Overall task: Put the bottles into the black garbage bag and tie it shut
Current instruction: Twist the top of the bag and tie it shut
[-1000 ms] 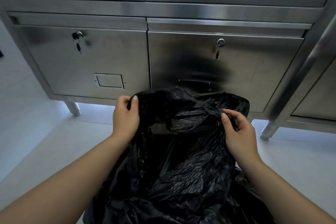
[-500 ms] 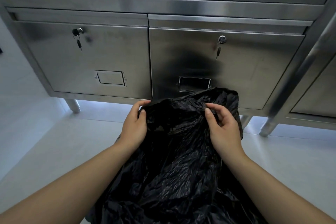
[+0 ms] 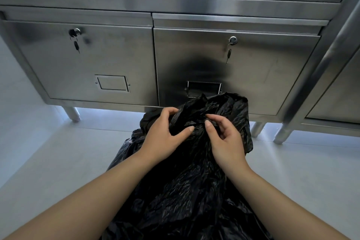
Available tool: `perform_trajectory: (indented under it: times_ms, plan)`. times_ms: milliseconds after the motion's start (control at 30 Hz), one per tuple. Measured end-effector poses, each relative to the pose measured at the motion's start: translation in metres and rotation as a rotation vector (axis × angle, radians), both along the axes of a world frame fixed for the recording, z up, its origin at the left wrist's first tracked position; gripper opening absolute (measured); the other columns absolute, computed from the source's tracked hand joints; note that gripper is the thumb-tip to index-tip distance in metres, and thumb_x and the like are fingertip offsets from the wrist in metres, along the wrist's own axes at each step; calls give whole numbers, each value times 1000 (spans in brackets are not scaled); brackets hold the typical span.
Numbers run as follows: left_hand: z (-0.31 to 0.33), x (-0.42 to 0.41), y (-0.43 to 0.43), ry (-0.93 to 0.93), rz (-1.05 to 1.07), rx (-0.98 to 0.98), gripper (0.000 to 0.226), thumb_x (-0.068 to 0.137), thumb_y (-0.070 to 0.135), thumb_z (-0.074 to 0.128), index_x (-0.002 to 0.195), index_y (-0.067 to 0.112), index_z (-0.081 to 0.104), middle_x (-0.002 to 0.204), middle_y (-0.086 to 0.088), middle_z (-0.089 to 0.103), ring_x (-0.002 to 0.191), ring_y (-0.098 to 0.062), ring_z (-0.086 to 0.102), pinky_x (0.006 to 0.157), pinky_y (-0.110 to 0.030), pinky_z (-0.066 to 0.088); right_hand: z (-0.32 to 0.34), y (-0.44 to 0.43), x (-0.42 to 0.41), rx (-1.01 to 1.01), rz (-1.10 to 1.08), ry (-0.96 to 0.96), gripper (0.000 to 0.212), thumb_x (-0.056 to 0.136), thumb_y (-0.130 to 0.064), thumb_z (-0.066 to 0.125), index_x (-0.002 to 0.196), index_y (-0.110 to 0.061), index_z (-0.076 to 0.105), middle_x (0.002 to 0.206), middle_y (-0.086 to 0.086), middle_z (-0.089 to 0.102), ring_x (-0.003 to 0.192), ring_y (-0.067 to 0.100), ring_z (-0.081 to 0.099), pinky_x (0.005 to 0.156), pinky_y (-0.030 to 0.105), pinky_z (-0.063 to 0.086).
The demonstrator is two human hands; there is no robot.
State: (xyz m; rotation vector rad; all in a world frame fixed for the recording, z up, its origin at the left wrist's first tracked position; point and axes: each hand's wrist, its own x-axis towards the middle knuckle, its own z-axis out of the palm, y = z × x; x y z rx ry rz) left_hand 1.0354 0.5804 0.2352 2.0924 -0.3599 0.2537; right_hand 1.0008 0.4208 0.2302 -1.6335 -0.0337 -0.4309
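The black garbage bag (image 3: 187,187) stands on the floor between my forearms, its crinkled top bunched together in front of me. My left hand (image 3: 162,134) grips the gathered plastic at the top left, fingers curled over the fold. My right hand (image 3: 224,138) pinches the bunched plastic from the right, thumb and forefinger closed on a fold. The two hands are almost touching. The bag's mouth is closed up and no bottles are visible; whatever is inside is hidden.
A stainless steel cabinet (image 3: 109,58) stands directly behind the bag, with two locked doors and keys hanging in the locks (image 3: 75,33). Its legs (image 3: 72,114) rest on a pale floor (image 3: 58,152). Another steel unit (image 3: 335,93) is at the right.
My hands have moved toward each other, drawing the bag's open mouth closed into a bunch. The bag's top has sunk lower, exposing the label holder on the right cabinet door.
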Motion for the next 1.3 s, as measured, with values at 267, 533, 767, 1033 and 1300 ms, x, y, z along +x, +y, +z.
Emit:
perform_trajectory:
  times_ms: [267,533,767,1033,1300]
  plan:
    - [-1,7,-6,-138,-115,54,45,86,33,63,128,25,51,125,8,59,116,-3,51,98,-17,37,0,-5,-4,-22,42,-17,16,90,-20,60,100,-31,63,100,-14,68,98,-7,60,80,5,42]
    - [-6,6,-7,-14,-109,-116,23,89,39,55,108,29,61,107,13,67,102,-1,59,89,-20,45,-4,-15,-2,-66,47,37,27,89,-24,61,111,-40,57,118,-11,64,117,3,55,101,24,42]
    - [-7,9,-13,103,-147,-329,4,89,27,60,85,29,61,81,15,71,79,-1,66,72,-13,47,-6,-16,0,-122,79,25,29,89,-17,62,113,-33,59,114,-18,63,107,-11,55,88,4,40]
    - [-3,6,-6,52,-130,-287,16,87,29,63,99,38,57,82,5,74,77,-10,69,72,-24,52,-4,-30,4,-92,-20,16,21,88,-14,62,97,-33,62,102,-15,67,96,-9,59,80,4,42]
    - [-2,-1,-8,98,-217,-265,41,88,23,61,125,36,52,92,17,73,91,6,64,79,-4,42,-8,-36,5,-57,-101,4,18,86,-15,66,94,-31,62,98,-15,67,94,-11,60,76,2,41]
